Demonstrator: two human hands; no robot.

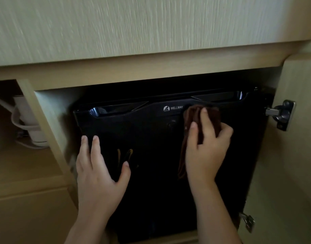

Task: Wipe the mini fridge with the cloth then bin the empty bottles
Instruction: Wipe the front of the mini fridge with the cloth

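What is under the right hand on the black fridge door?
Under the right hand is a brown cloth, held against the mini fridge door beside the logo; one end hangs down. The door surface beneath the cloth is covered and cannot be seen.

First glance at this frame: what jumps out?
The black mini fridge fills the middle, set into a pale wood cabinet. High on its door, just right of the white logo, the right hand holds a brown cloth against it. The left hand lies flat on the door's left side, and a metal hinge glints at the right edge.
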